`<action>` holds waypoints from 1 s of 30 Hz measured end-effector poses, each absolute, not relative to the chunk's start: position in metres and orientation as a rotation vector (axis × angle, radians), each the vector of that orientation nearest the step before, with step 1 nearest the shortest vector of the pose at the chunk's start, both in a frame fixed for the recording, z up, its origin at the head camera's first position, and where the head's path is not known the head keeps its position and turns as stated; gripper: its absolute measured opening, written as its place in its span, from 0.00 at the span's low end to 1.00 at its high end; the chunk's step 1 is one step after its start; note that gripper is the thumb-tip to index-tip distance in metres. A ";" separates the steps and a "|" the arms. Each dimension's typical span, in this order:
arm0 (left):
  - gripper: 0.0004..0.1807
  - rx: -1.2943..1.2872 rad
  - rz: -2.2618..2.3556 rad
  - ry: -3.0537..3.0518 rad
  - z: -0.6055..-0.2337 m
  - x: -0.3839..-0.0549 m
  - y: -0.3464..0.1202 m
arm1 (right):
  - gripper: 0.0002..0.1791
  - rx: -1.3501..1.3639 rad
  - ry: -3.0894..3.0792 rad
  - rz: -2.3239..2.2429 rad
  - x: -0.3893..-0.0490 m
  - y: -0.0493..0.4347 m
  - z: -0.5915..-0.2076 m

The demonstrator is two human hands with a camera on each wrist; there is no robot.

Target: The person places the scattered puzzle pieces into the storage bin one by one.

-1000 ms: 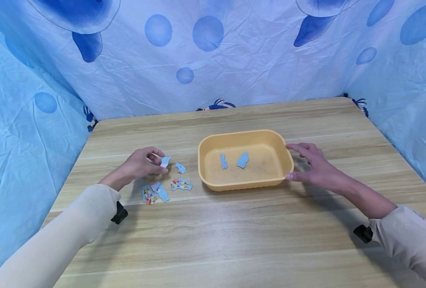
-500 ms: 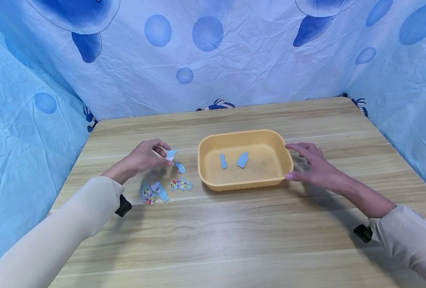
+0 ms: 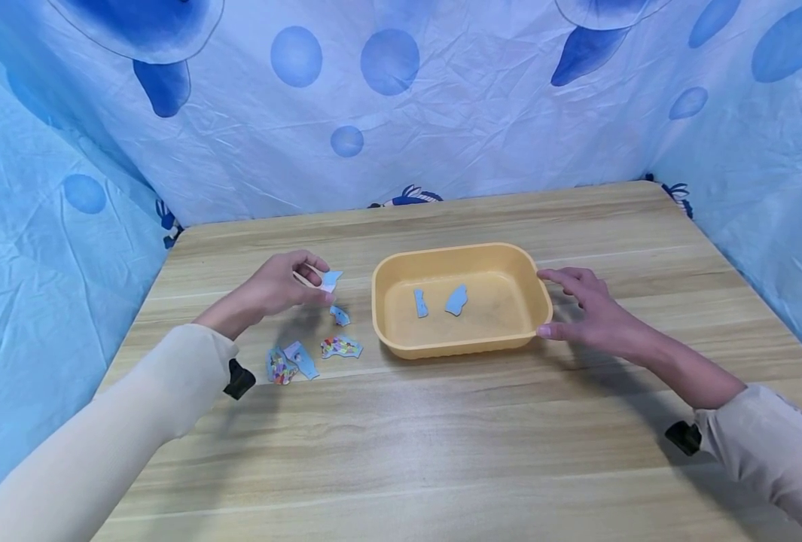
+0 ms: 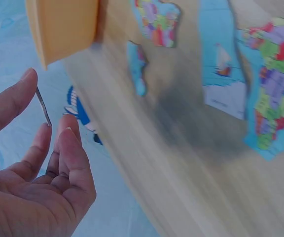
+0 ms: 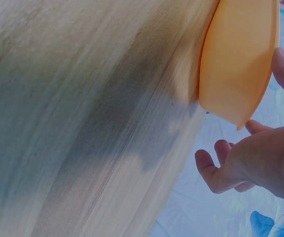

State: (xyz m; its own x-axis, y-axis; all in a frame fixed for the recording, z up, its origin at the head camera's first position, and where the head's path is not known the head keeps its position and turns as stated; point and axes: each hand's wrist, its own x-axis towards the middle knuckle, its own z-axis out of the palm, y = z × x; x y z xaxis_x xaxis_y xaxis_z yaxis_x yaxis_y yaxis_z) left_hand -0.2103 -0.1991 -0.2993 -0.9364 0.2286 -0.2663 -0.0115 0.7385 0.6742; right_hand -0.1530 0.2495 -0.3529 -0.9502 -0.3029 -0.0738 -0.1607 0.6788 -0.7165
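Thumb and finger of my left hand (image 3: 280, 284) pinch a light-blue and white map puzzle piece (image 3: 330, 281), raised over the table left of the tray. In the left wrist view that puzzle piece (image 4: 43, 106) appears edge-on as a thin sliver. A small blue puzzle piece (image 3: 340, 315) lies below this hand. My right hand (image 3: 593, 312) is at the right end of a yellow-orange plastic tray (image 3: 458, 351). Its thumb and forefinger, spread apart, touch the tray's rim (image 5: 275, 34); the other fingers bend loosely beside it.
Two blue puzzle pieces, a narrow one (image 3: 421, 303) and a wider one (image 3: 456, 300), lie apart inside the tray. Left of it are a multicoloured piece (image 3: 341, 346), a blue sailboat piece (image 4: 222, 54) and another colourful piece (image 4: 275, 89). Blue patterned cloth (image 3: 401, 113) hangs behind the wooden table.
My left hand has carried the pinched puzzle piece right and away from me, above the small blue piece. The right hand and tray look the same.
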 end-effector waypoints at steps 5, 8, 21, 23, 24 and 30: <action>0.27 0.165 1.009 2.596 -0.287 -0.211 -0.187 | 0.49 -0.387 2.698 -1.137 -0.153 0.250 -0.353; 0.27 0.142 1.015 2.577 -0.281 -0.212 -0.179 | 0.50 -0.385 2.693 -1.143 -0.153 0.250 -0.354; 0.28 0.163 1.022 2.579 -0.266 -0.216 -0.153 | 0.50 -0.371 2.699 -1.123 -0.152 0.249 -0.354; 0.28 0.171 1.019 2.581 -0.264 -0.218 -0.148 | 0.50 -0.368 2.700 -1.122 -0.152 0.249 -0.354; 0.28 0.178 1.017 2.579 -0.263 -0.219 -0.145 | 0.50 -0.367 2.700 -1.121 -0.152 0.249 -0.354; 0.27 0.208 1.050 2.568 -0.257 -0.221 -0.126 | 0.50 -0.371 2.698 -1.124 -0.153 0.249 -0.354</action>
